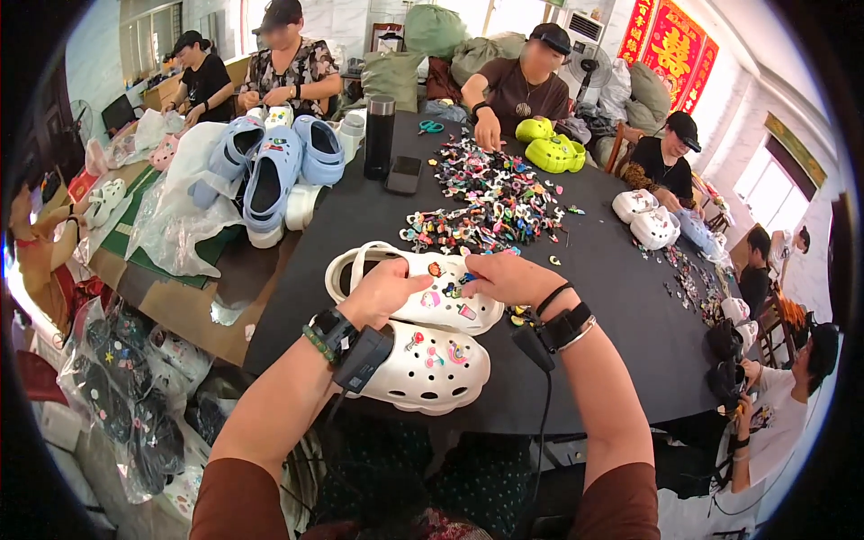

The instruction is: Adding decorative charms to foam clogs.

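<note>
Both hands on one white clog, the upper of a pair, which lies between them with its toe pointing to the right. Left hand [385, 292] closed on the white clog [441, 317] near the foot opening, thumb laid along the top. Right hand [513, 279] narrow, fingers bent over the clog's far side; a small blue charm [469, 278] sits at its fingertips. Cannot tell whether that charm is pinched or already seated. Other charms on this upper: a pink one [430, 300] just right of the left thumb, and a drink-cup charm [466, 311] below the right fingers.

Second white clog [423, 373]: just nearer the wearer than the hands, between the forearms, on the black tabletop [594, 288]; it bears a rainbow charm [457, 351] and a cherry charm [435, 356].

Beyond the hands: loose pile of mixed charms [495, 193], with a co-worker's hand [487, 132] at its far edge. Lime-green clogs [554, 155] past the right hand. Ahead of the left hand: smartphone [404, 175], black tumbler [380, 135]; farther off, teal scissors [431, 127]. Light-blue clogs [273, 180] stand beyond the left hand, to its left.
</note>
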### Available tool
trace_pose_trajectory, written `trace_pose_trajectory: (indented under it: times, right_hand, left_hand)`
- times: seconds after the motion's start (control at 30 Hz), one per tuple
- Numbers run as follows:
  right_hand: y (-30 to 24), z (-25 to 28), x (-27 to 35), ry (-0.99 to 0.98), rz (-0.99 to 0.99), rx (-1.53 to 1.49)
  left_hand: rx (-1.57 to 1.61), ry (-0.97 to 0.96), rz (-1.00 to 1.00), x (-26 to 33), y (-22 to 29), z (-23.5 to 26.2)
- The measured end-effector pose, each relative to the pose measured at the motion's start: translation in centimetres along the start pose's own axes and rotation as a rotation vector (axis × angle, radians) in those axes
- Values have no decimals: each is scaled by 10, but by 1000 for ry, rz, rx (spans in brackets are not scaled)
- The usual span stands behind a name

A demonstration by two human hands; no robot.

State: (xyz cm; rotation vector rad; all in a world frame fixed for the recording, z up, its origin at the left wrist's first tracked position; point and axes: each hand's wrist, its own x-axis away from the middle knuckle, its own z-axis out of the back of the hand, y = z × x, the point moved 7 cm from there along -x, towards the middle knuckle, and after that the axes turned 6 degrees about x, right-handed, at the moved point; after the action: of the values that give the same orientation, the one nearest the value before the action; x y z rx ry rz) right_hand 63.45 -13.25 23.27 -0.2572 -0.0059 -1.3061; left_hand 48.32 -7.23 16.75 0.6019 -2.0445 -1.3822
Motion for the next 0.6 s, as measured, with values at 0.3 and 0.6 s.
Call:
trace_pose_trajectory:
  times: [0.3, 0.6]
  right_hand:
    - [-11, -3, 14, 449, 156, 217]
    - [1, -12, 13, 600, 117, 105]
  left_hand:
    - [30, -34, -39, 4, 3, -8]
    - [28, 8, -42, 3, 2, -5]
